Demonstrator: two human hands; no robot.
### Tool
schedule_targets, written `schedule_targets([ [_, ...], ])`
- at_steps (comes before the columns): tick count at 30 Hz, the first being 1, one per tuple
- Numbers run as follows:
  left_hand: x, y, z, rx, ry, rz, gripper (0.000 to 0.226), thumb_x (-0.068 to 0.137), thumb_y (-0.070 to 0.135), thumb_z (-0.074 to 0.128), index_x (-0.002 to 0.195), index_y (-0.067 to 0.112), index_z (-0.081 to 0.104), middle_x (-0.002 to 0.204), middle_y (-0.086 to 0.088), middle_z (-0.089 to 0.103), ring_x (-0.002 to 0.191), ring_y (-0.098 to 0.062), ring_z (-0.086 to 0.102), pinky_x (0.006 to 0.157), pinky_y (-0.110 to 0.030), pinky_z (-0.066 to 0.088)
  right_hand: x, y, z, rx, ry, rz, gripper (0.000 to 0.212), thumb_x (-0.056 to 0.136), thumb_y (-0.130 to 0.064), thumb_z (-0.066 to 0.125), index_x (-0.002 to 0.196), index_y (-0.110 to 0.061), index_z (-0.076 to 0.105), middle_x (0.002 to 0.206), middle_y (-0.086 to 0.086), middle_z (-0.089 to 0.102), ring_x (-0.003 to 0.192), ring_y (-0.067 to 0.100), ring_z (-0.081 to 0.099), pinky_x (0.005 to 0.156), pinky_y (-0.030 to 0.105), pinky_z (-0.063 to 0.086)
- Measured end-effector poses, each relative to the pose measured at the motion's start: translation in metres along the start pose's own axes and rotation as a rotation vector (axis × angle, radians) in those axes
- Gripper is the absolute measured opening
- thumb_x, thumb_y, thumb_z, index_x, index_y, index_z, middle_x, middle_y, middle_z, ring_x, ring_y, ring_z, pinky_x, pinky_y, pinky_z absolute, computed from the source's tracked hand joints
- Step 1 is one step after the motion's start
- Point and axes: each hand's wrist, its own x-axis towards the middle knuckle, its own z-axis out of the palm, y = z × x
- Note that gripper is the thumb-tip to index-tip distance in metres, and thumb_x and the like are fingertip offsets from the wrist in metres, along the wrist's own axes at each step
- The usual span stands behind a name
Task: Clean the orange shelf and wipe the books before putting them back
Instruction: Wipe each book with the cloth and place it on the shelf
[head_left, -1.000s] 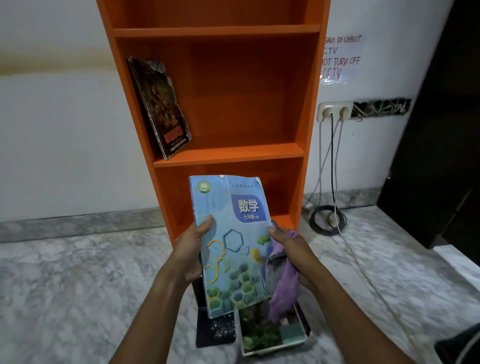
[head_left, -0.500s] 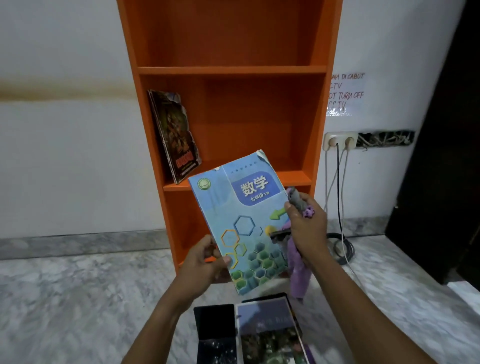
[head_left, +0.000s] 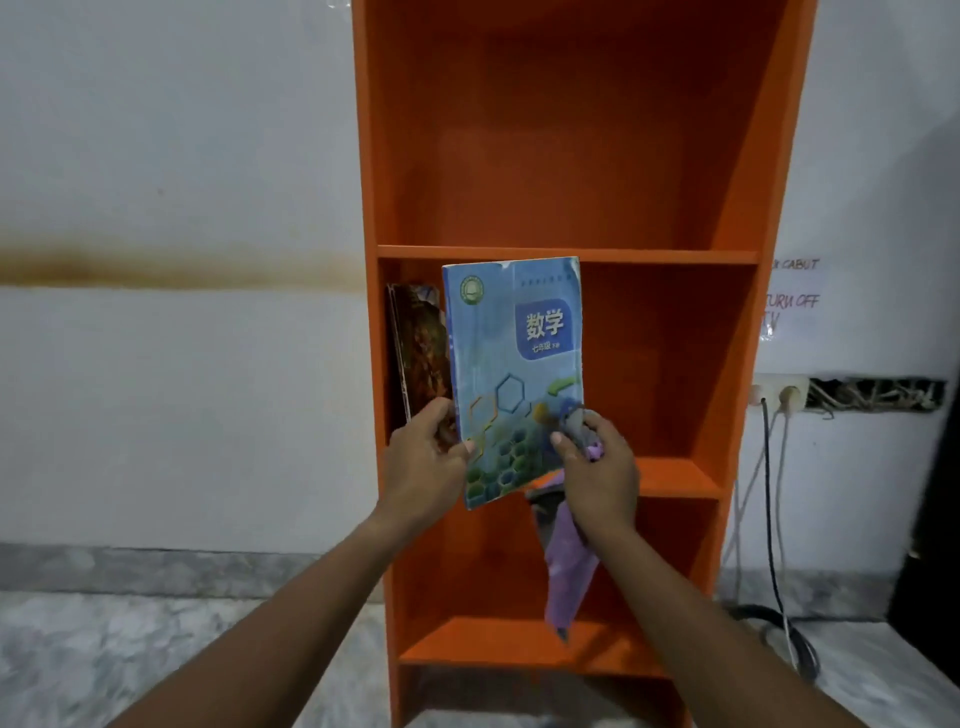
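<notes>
Left hand (head_left: 423, 457) pinches the lower left edge of the thin blue soft-cover maths textbook (head_left: 514, 374), thumb on the front cover; right hand (head_left: 597, 467) grips its lower right edge together with a limp lilac cleaning cloth (head_left: 566, 566) that hangs down below the fist. Change: half a second ago the book was tilted and low, in front of the shelf's lower part; now it's raised and stood nearly upright at the middle compartment of the tall orange laminated shelf unit (head_left: 675, 254), so wiping looks done and re-shelving is underway. Bottom edge not yet on the board, apparently. Cover is glossy, a bit worn at the top corners, flexes easily. Just behind and left, a dark, worn picture-cover book (head_left: 418, 353) leans on the left wall of that compartment. Shelf surfaces smooth, flat, square-edged. Beyond: white wall, marble-pattern floor (head_left: 104, 649).
</notes>
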Motion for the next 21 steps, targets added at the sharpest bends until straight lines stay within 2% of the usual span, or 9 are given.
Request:
schedule_targets([
  [1,0.010,-0.008,0.000,0.032,0.053,-0.007,0.025,0.090,0.018,0.072,0.083,0.030,0.052,0.065,0.015,0.056,0.061,0.002,0.058,0.051,-0.010,0.041,0.008,-0.001,0.018,0.031,-0.070,0.022,0.044,0.093,-0.026,0.073,0.135,-0.020,0.060,0.120,-0.008,0.062,0.109,0.016,0.059,0.096,0.038,0.053],
  [4,0.026,-0.030,0.007,0.114,0.193,-0.017,0.028,0.088,0.012,0.071,0.085,0.028,0.049,0.067,0.014,0.053,0.059,-0.003,0.051,0.048,-0.017,0.029,0.034,0.000,0.068,0.082,-0.201,0.080,0.039,0.094,-0.015,0.071,0.132,-0.019,0.063,0.112,-0.009,0.064,0.105,0.015,0.062,0.091,0.031,0.052],
  [6,0.037,-0.049,0.015,0.117,0.252,-0.033,0.029,0.085,0.008,0.068,0.083,0.027,0.046,0.066,0.011,0.053,0.060,-0.006,0.050,0.051,-0.028,0.031,0.050,0.005,0.101,0.179,-0.237,0.152,0.038,0.090,-0.010,0.074,0.126,-0.017,0.067,0.110,-0.002,0.071,0.107,0.023,0.068,0.092,0.037,0.057],
  [8,0.050,-0.065,0.024,0.115,0.281,-0.062,0.029,0.083,0.005,0.064,0.084,0.027,0.046,0.067,0.011,0.055,0.062,-0.008,0.052,0.051,-0.030,0.034,0.065,0.012,0.125,0.229,-0.254,0.205,0.036,0.087,-0.011,0.078,0.121,-0.017,0.070,0.109,0.001,0.074,0.105,0.024,0.070,0.093,0.044,0.059],
  [11,0.064,-0.083,0.034,0.130,0.280,-0.070,0.025,0.085,0.006,0.063,0.091,0.026,0.052,0.076,0.009,0.061,0.069,-0.019,0.058,0.055,-0.022,0.039,0.081,0.035,0.154,0.183,-0.327,0.190,0.023,0.086,-0.019,0.079,0.108,-0.026,0.073,0.105,0.001,0.076,0.101,0.024,0.071,0.091,0.049,0.059],
  [13,0.069,-0.090,0.039,0.126,0.262,-0.091,0.021,0.089,0.006,0.064,0.101,0.022,0.058,0.085,0.003,0.065,0.075,-0.018,0.058,0.055,-0.009,0.039,0.082,0.051,0.168,0.136,-0.350,0.176,0.016,0.085,-0.031,0.079,0.098,-0.027,0.073,0.100,0.006,0.077,0.097,0.030,0.072,0.087,0.053,0.059],
  [16,0.074,-0.094,0.046,0.126,0.285,-0.157,0.023,0.094,0.011,0.064,0.116,0.014,0.061,0.102,-0.004,0.071,0.091,-0.021,0.066,0.056,-0.008,0.037,0.079,0.074,0.182,0.080,-0.369,0.172,0.058,0.079,-0.051,0.081,0.099,0.001,0.067,0.096,0.027,0.070,0.089,0.043,0.069,0.080,0.059,0.058],
  [19,0.077,-0.101,0.052,0.157,0.319,-0.147,0.017,0.095,0.011,0.061,0.112,0.013,0.062,0.104,-0.004,0.070,0.093,-0.022,0.067,0.070,-0.016,0.032,0.076,0.077,0.192,0.006,-0.414,0.133,0.033,0.092,-0.026,0.072,0.092,0.006,0.065,0.088,0.027,0.070,0.071,0.026,0.065,0.073,0.054,0.056],
  [21,0.079,-0.104,0.055,0.183,0.343,-0.152,0.017,0.095,0.009,0.060,0.112,0.012,0.062,0.105,-0.004,0.069,0.094,-0.022,0.067,0.074,-0.016,0.032,0.078,0.075,0.197,-0.008,-0.465,0.141,0.019,0.095,-0.016,0.066,0.093,0.003,0.068,0.087,0.026,0.070,0.072,0.025,0.065,0.073,0.054,0.057],
])
